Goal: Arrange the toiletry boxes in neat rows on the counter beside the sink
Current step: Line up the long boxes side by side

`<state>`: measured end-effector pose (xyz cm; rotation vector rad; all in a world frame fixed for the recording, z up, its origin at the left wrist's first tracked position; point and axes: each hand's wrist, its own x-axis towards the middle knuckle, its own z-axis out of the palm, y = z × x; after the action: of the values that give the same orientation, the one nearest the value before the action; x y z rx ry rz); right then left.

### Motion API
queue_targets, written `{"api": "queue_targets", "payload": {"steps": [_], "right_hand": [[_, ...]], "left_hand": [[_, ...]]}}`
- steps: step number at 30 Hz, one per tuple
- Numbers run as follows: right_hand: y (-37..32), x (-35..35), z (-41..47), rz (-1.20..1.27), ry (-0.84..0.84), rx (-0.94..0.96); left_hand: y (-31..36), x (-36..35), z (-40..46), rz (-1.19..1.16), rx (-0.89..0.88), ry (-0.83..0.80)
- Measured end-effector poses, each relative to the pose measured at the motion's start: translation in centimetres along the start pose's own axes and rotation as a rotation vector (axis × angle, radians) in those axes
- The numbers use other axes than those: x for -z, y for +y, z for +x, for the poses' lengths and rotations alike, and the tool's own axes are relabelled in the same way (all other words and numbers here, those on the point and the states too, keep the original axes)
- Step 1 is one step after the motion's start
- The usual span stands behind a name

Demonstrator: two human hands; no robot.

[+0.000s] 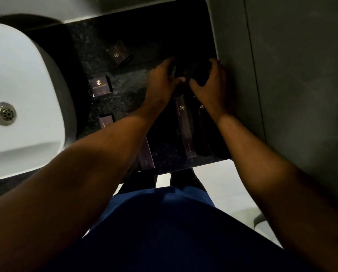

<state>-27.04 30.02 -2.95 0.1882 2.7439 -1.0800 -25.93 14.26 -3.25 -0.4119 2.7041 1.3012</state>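
Dark purple toiletry boxes with gold logos lie on the black speckled counter right of the sink. My left hand and my right hand meet around a small dark box near the right wall, each gripping a side. Below my hands two long boxes lie side by side: one and a darker one. Another long box shows under my left forearm. A small box sits by the sink, one stands farther back, and one lies by the basin's edge.
The white sink basin with a metal drain fills the left. A grey wall bounds the counter on the right. The counter's front edge runs above a pale floor. The scene is dim.
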Motion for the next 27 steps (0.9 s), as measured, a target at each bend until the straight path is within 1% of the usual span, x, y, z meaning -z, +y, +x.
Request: {"api": "queue_targets", "payload": {"steps": [2, 6, 9, 12, 14, 16, 17, 19, 22, 27], "right_hand": [[1.3, 0.4, -3.1, 0.027, 0.017, -0.050], [3.8, 0.7, -7.3, -0.002, -0.087, -0.153], [4.4, 0.5, -8.2, -0.036, -0.106, -0.151], [4.6, 0.6, -8.3, -0.043, -0.095, -0.140], [4.4, 0.8, -8.0, -0.021, -0.075, -0.142], [4.3, 1.0, -7.7, -0.010, -0.058, -0.133], [4.2, 1.1, -7.6, -0.007, -0.058, -0.130], [4.2, 1.1, -7.6, -0.011, -0.067, -0.126], [4.3, 1.0, -7.5, -0.021, -0.068, -0.121], [4.2, 0.9, -7.7, -0.025, -0.062, -0.114]], "left_hand": [[-0.5, 0.0, -1.4, -0.088, 0.051, 0.060], [-1.7, -1.0, -3.1, -0.145, 0.105, 0.057], [-1.7, -1.5, -2.3, -0.138, 0.168, 0.034], [-1.4, -1.3, -1.7, -0.123, 0.163, 0.023], [-0.7, -1.1, -2.4, -0.121, 0.195, 0.088], [0.3, -1.3, -4.3, -0.117, 0.288, 0.172], [0.7, -1.6, -5.6, -0.113, 0.330, 0.175], [1.6, -2.5, -7.9, -0.086, 0.394, 0.112], [2.2, -3.6, -9.1, -0.054, 0.455, 0.071], [2.7, -3.9, -8.4, -0.081, 0.440, 0.087]]}}
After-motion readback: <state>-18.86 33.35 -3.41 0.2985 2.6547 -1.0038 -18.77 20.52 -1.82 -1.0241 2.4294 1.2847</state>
